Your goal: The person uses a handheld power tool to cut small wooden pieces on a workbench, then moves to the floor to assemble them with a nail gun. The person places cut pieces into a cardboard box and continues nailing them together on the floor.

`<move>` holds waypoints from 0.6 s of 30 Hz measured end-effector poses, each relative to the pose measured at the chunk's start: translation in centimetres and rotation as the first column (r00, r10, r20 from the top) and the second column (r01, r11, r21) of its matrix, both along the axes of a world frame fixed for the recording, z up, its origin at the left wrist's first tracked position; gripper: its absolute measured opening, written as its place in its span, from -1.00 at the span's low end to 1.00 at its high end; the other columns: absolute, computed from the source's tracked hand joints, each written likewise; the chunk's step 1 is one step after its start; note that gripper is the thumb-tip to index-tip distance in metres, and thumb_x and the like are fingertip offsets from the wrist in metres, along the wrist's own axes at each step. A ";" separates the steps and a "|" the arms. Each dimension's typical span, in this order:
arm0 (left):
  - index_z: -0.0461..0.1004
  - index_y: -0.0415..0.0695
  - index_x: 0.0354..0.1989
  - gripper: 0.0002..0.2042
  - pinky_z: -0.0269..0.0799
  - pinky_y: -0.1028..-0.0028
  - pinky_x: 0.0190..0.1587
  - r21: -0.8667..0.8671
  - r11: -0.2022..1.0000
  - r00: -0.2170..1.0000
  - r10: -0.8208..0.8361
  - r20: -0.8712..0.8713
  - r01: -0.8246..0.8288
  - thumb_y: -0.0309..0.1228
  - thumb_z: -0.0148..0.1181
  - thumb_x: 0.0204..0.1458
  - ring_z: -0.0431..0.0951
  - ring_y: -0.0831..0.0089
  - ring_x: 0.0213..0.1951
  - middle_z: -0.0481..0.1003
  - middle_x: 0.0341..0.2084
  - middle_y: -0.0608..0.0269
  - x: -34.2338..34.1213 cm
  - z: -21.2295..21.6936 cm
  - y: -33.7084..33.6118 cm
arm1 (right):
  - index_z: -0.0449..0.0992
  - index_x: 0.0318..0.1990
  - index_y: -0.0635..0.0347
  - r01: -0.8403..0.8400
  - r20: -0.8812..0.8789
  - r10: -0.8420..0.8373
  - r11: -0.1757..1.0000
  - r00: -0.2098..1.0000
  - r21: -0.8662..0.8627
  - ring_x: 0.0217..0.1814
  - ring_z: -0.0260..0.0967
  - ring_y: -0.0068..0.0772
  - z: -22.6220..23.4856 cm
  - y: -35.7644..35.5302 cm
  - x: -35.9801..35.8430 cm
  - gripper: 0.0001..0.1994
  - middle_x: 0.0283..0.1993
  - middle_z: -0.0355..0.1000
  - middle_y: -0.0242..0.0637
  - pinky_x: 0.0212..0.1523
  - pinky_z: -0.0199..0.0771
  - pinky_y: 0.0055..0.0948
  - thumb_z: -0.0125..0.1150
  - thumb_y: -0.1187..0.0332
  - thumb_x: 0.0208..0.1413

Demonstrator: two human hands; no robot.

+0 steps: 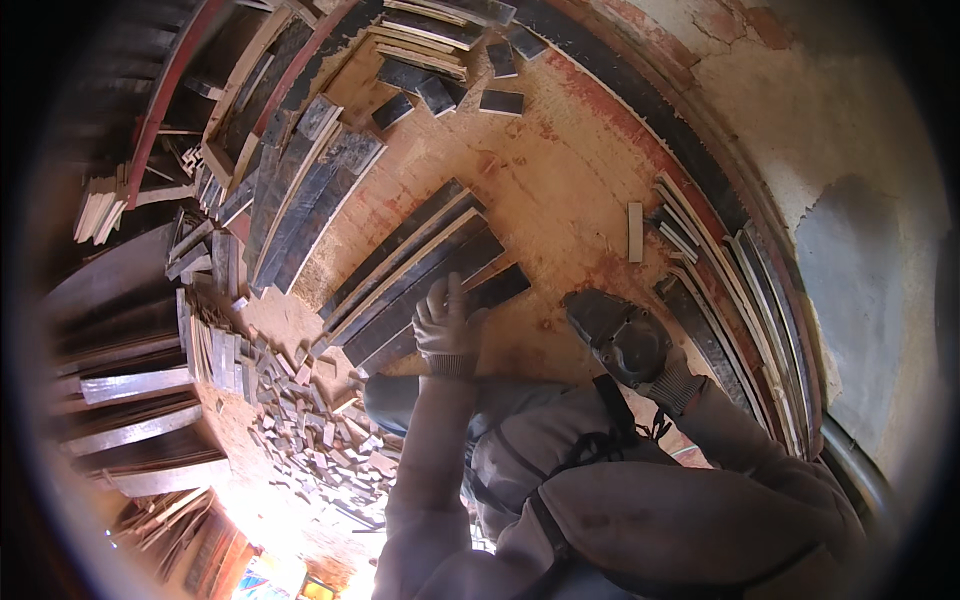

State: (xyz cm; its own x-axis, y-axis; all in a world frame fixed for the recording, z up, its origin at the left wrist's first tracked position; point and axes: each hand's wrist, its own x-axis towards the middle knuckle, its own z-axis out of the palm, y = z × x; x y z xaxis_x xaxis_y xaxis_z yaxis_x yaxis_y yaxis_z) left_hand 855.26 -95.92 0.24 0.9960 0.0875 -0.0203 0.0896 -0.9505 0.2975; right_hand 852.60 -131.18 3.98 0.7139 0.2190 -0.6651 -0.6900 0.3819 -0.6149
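My left hand (443,322), in a light knitted glove, is over the near end of several dark-faced boards (410,275) lying side by side on the work surface. Its fingers are apart, and nothing shows gripped in them. A short dark board (498,288) lies just right of that hand. My right hand (672,378), also gloved, is closed at the rear of a dark hand-held circular saw (622,338). The saw is at the right, apart from the boards; its blade cannot be seen, and the palm side of the right hand is hidden.
Long strips (735,290) lean along the wall at right, near a small pale block (635,232). Stacked boards (425,50) and short offcuts (501,102) lie at the far side. More boards (325,190) stand left. Many small wood pieces (320,430) cover the floor at lower left.
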 end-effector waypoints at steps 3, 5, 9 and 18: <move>0.44 0.11 0.42 -0.25 0.42 -0.03 0.23 0.081 0.996 1.000 0.030 -0.003 -0.030 -0.13 0.50 -0.04 0.46 -0.03 0.19 0.39 0.30 0.13 0.7 -0.7 -0.8 | 0.36 0.44 0.09 0.201 -0.368 -0.203 0.979 0.907 -0.044 0.49 0.35 -0.21 1.3 -0.2 1.1 -0.49 0.48 0.36 -0.20 0.45 0.43 -0.13 -0.19 0.06 0.52; 0.44 0.10 0.42 -0.24 0.42 -0.03 0.23 0.158 0.987 0.994 -0.048 0.095 0.033 -0.18 0.50 -0.07 0.48 -0.01 0.16 0.45 0.23 0.12 0.5 -1.3 -1.1 | 0.36 0.44 0.10 0.379 -0.612 -0.264 0.923 0.746 0.064 0.49 0.34 -0.21 1.8 -0.5 1.6 -0.48 0.48 0.36 -0.20 0.46 0.42 -0.14 -0.21 0.05 0.52; 0.50 0.12 0.36 -0.30 0.45 -0.05 0.21 0.137 0.988 0.957 -0.103 0.271 0.068 -0.18 0.48 -0.06 0.50 -0.03 0.13 0.50 0.15 0.10 0.3 -2.4 -1.2 | 0.51 0.33 0.08 0.432 -0.632 -0.219 0.878 0.744 0.205 0.41 0.45 -0.22 1.1 -1.2 1.8 -0.48 0.38 0.49 -0.23 0.43 0.47 -0.15 -0.17 0.02 0.47; 0.59 0.09 0.18 -0.36 0.54 -0.05 0.02 -0.001 0.995 0.994 -0.095 -0.052 0.095 -0.13 0.60 -0.18 0.55 0.00 0.04 0.56 -0.03 0.15 3.4 -0.3 -2.6 | 0.50 0.33 0.20 0.197 -0.341 -0.095 0.940 0.935 0.280 0.32 0.52 -0.15 0.2 -2.2 2.2 -0.53 0.32 0.53 -0.16 0.37 0.55 -0.09 -0.04 0.11 0.48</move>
